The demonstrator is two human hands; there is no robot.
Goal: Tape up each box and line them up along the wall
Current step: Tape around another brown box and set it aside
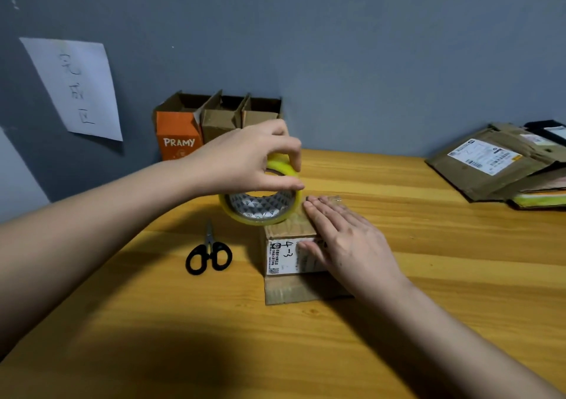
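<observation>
A small brown cardboard box (288,288) with a white label marked "4-3" lies in the middle of the wooden table (428,276). My right hand (346,239) rests flat on its top with fingers spread, covering the right half. My left hand (254,159) grips a roll of clear yellowish tape (260,208) from above, holding it upright at the box's far left corner. Three boxes stand in a row against the grey wall: an orange one marked PRAMY (177,138) and two brown ones (220,123) with their top flaps up.
Black-handled scissors (208,254) lie shut on the table just left of the box. A pile of flattened cardboard boxes and mailers (502,165) sits at the far right. A white paper sheet (76,89) is stuck to the wall at left.
</observation>
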